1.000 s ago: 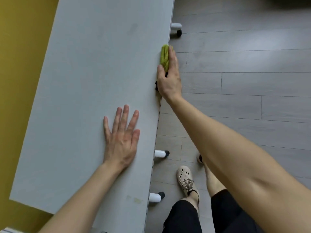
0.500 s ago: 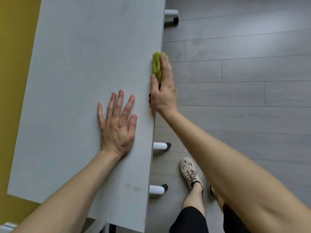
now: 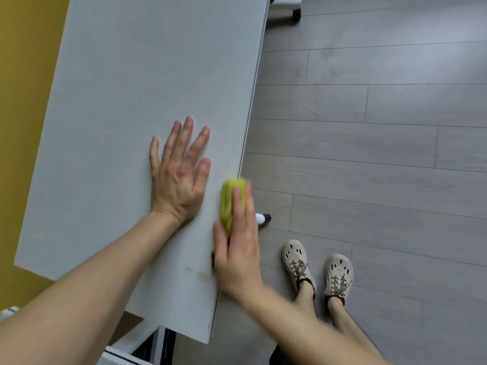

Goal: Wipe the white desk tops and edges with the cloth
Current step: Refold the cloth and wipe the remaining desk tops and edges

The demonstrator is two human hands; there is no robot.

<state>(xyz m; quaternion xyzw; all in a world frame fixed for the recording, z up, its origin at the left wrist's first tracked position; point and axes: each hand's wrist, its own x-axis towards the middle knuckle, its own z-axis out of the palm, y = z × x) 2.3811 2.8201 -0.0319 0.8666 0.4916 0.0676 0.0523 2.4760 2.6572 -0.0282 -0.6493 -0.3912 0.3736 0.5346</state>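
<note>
Head: right hand [image 3: 238, 248] slid cloth [image 3: 229, 201] nearer along desk [image 3: 131, 88] edge.

A: Desk top [image 3: 131, 88] and cloth [image 3: 228, 198]?
B: Desk top is showing pale grey-white, with faint greenish smudges [image 3: 202, 275] near its front right corner; cloth is showing yellow-green.
A: Surroundings?
B: Wall [image 3: 21, 75] is showing mustard yellow; floor [image 3: 369, 154] is running grey wood-grain planks; shoes [image 3: 296, 256] are showing beige, brown laces.

Left hand [image 3: 179, 175] lay flat on desk [image 3: 126, 96] top, just left of cloth [image 3: 228, 200]. Cloth sat on desk's right edge, under right hand [image 3: 238, 251]. Floor [image 3: 369, 140] lay right of desk; shoes [image 3: 297, 260] stood on it.
</note>
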